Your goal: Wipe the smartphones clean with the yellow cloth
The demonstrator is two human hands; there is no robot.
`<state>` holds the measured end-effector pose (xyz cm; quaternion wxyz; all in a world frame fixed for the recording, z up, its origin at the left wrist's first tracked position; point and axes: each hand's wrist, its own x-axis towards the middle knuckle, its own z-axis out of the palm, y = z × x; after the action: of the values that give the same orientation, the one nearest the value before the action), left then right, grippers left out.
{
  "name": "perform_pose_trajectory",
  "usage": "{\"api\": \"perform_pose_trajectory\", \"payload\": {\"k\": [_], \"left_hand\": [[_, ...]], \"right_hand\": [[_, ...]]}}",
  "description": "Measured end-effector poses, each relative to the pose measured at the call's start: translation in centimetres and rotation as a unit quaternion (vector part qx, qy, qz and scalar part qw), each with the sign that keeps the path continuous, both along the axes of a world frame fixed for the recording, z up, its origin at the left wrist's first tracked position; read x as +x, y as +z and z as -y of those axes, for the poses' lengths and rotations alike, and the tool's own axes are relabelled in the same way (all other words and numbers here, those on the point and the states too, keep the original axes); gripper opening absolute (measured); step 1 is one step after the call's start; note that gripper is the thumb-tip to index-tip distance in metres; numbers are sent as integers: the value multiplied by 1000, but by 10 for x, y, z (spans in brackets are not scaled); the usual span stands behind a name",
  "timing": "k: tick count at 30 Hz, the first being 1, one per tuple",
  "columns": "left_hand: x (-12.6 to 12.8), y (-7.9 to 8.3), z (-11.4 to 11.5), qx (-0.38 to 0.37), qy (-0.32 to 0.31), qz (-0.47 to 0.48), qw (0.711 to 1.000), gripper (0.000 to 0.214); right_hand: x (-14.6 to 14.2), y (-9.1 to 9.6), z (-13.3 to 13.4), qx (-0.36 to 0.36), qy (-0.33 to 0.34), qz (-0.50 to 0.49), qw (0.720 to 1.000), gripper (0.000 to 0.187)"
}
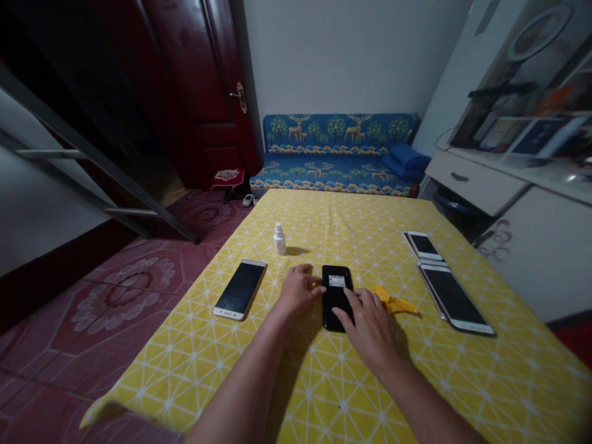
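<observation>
A black smartphone (pixel 336 311) lies flat on the yellow patterned tablecloth (pixel 305 394), with a small white label (pixel 337 281) on its upper part. My left hand (pixel 298 290) grips its left edge with thumb and index fingertip close together. From the right, my right hand (pixel 371 324) reaches over the phone, thumb and fingers apart. Its index fingertip is near the label's lower right, and its thumb is over the phone's lower half. A yellow-orange cloth (pixel 393 302) lies crumpled just beyond my right hand, partly hidden by it.
A white-framed smartphone (pixel 241 288) lies left, near a small white bottle (pixel 280 239). At right lie a larger white-framed phone (pixel 456 297) and a smaller one (pixel 423 245). Beyond the table stand a blue patterned sofa (pixel 324 163), a red stool (pixel 228 177) and a white cabinet (pixel 481 185).
</observation>
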<state>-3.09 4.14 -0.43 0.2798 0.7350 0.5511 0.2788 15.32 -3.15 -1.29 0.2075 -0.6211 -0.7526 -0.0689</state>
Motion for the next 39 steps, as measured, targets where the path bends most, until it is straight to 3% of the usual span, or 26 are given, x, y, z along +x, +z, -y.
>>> {"api": "perform_pose_trajectory", "payload": {"k": [3, 8, 13, 17, 21, 26, 30, 32, 34, 39], "left_hand": [[11, 5, 8, -4, 41, -11, 999, 28], [22, 10, 15, -46, 57, 44, 996, 34], [17, 4, 11, -94, 74, 185, 975, 47], [15, 3, 10, -198, 91, 313, 924, 63], [18, 10, 15, -254, 96, 387, 881, 67], [26, 13, 18, -305, -7, 499, 811, 52], [28, 7, 17, -289, -12, 500, 816, 49], [28, 5, 16, -289, -3, 493, 820, 48], [27, 3, 15, -290, 6, 500, 816, 48], [25, -2, 10, -287, 7, 542, 790, 47]], "right_hand": [[1, -1, 0, 2, 20, -36, 999, 37], [-4, 4, 5, -37, 22, -35, 998, 52], [-13, 1, 16, -45, 34, -1, 998, 80], [-19, -3, 19, -40, 21, 27, 999, 70], [-21, 0, 17, -17, 18, 36, 999, 61], [-4, 12, 13, -27, 66, -86, 994, 52], [15, 18, 7, -27, 46, -196, 979, 37], [23, 18, 2, -42, 20, -271, 961, 31], [31, 17, -3, -71, -16, -375, 924, 31], [60, 17, -10, -77, -75, -625, 773, 45]]}}
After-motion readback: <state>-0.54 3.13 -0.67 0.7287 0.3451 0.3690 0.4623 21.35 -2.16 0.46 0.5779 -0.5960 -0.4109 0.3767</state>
